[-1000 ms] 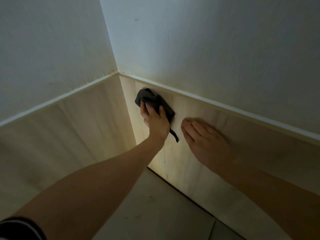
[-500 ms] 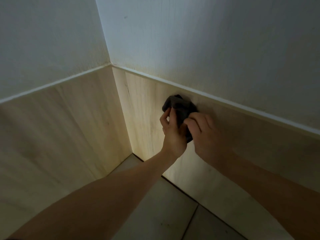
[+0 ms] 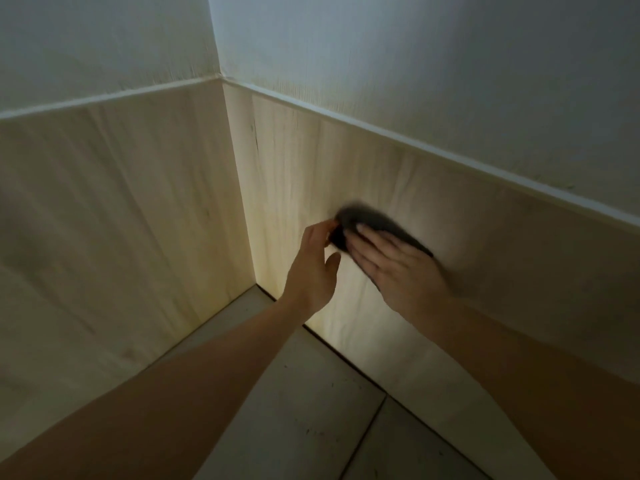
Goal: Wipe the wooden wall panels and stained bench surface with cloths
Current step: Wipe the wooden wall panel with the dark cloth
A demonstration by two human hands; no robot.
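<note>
A dark cloth point(image 3: 372, 221), blurred by motion, lies against the right wooden wall panel point(image 3: 485, 258). My right hand point(image 3: 401, 271) lies flat on the cloth with fingers spread, pressing it to the panel. My left hand point(image 3: 313, 268) is just left of it, its fingertips touching the cloth's left end and its thumb held apart. The left wooden panel point(image 3: 114, 220) meets the right one in a corner. Both forearms reach in from below.
White plaster wall point(image 3: 415, 64) rises above a pale trim strip point(image 3: 450, 157) that caps both panels. Grey floor tiles point(image 3: 311, 410) with small specks lie at the foot of the panels, lit by a glow along the corner.
The cloth passed from my left hand to under my right hand and moved right and down along the right panel. My left hand's grip has loosened. The view shifted right.
</note>
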